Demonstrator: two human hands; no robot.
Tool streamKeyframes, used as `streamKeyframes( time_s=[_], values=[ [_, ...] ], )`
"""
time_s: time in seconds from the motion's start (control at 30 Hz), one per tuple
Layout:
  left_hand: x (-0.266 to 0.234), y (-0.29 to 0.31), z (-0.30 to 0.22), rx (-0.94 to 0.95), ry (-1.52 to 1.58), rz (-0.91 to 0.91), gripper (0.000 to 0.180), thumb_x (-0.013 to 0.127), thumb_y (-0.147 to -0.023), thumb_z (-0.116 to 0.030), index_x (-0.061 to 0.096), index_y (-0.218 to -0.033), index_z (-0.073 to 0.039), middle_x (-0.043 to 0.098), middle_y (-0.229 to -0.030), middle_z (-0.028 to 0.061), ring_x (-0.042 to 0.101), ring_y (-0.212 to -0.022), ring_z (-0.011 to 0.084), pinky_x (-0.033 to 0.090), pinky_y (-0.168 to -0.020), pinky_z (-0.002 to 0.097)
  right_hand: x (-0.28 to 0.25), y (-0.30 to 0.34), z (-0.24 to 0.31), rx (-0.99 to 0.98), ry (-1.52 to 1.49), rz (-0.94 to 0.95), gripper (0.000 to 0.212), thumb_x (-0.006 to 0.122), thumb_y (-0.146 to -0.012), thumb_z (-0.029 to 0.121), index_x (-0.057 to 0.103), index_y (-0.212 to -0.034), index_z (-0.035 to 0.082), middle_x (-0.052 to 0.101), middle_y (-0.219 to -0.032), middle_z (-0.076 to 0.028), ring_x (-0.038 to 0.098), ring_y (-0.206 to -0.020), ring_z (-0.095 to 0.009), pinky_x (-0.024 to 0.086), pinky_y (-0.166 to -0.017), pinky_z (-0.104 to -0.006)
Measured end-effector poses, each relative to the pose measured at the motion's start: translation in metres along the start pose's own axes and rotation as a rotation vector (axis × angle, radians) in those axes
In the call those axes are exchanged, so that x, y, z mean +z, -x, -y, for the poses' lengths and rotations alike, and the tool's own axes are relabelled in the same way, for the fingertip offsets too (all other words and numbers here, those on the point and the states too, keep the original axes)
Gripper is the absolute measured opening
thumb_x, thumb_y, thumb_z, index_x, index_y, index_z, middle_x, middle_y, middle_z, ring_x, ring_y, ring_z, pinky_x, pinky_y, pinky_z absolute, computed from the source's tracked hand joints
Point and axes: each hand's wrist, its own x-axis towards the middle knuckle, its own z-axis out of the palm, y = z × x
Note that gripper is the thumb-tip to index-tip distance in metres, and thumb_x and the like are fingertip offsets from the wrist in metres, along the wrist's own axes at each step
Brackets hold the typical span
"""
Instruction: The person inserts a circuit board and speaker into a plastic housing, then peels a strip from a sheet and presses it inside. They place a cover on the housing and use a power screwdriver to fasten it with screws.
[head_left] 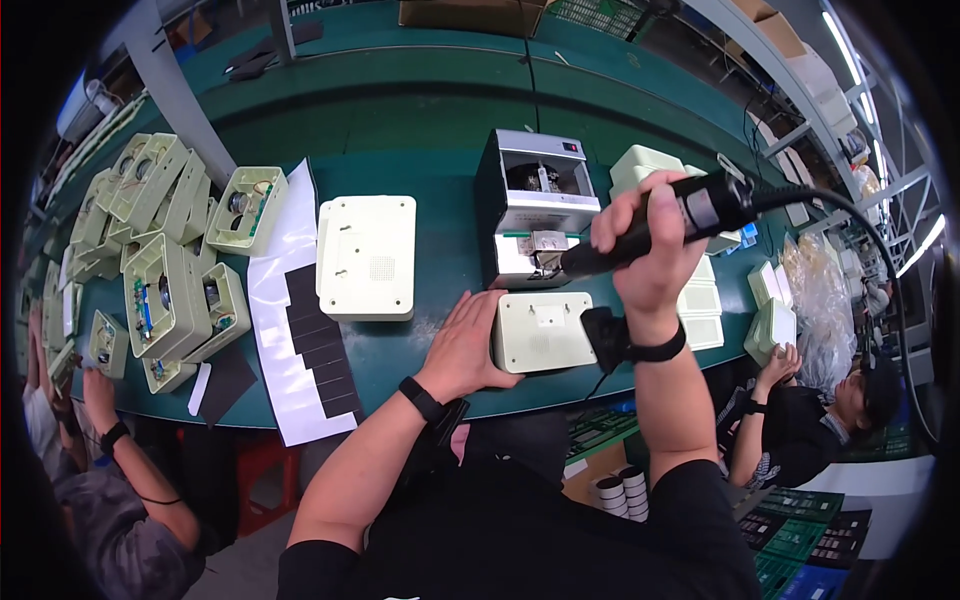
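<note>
My right hand point(655, 240) is wrapped round a black corded electric screwdriver point(640, 236), raised above the bench. Its front end points left, close to the lower tray of a black-and-grey screw feeder point(538, 205). Just below lies a cream plastic housing point(545, 333), back side up, with hanging slots showing. Against its left edge rests my left hand point(468, 338), fingers stretched forward and thumb along the near corner. A second cream housing point(366, 255), also back side up with a small speaker grille, lies further left. The screwdriver's tip is hard to make out beside the feeder.
Open cream housings with circuit boards point(165, 290) are piled at the left. Beside them lies a white sheet with black pads point(318, 340). More cream cases point(700, 300) stand right of the feeder. The screwdriver's cable point(860, 215) arcs right. Co-workers sit at both sides.
</note>
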Motion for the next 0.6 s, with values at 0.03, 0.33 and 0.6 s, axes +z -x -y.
streamKeyframes(
  time_s=[0.03,0.33,0.6],
  values=[
    [-0.001,0.0,0.001,-0.007,-0.004,-0.007,0.112,0.093,-0.059,-0.039,0.039,-0.15,-0.001,0.054,-0.145,0.0216,0.05,-0.141,0.0365,0.026,-0.129,0.0492,-0.002,-0.006,-0.001,-0.017,0.04,0.0,0.019,0.061,-0.101,0.019,0.052,-0.108,0.003,0.057,-0.068,-0.009,0.057,-0.053,-0.019,0.05,-0.053,-0.0339],
    [0.004,-0.002,0.004,-0.018,-0.032,-0.006,0.109,0.09,-0.061,-0.041,0.039,-0.15,-0.001,0.054,-0.145,0.0199,0.05,-0.14,0.0341,0.025,-0.13,0.0466,-0.014,-0.016,-0.016,0.087,0.204,-0.044,0.021,0.061,-0.101,0.022,0.053,-0.106,0.003,0.056,-0.068,-0.009,0.056,-0.052,-0.02,0.05,-0.053,-0.036],
    [0.001,-0.001,0.004,-0.026,-0.033,-0.003,0.111,0.092,-0.061,-0.039,0.038,-0.15,-0.001,0.054,-0.144,0.0189,0.05,-0.141,0.0339,0.025,-0.13,0.0462,-0.025,0.031,0.007,0.076,0.126,0.023,0.021,0.06,-0.101,0.021,0.051,-0.109,0.004,0.056,-0.068,-0.01,0.054,-0.051,-0.019,0.05,-0.053,-0.0371]
  ],
)
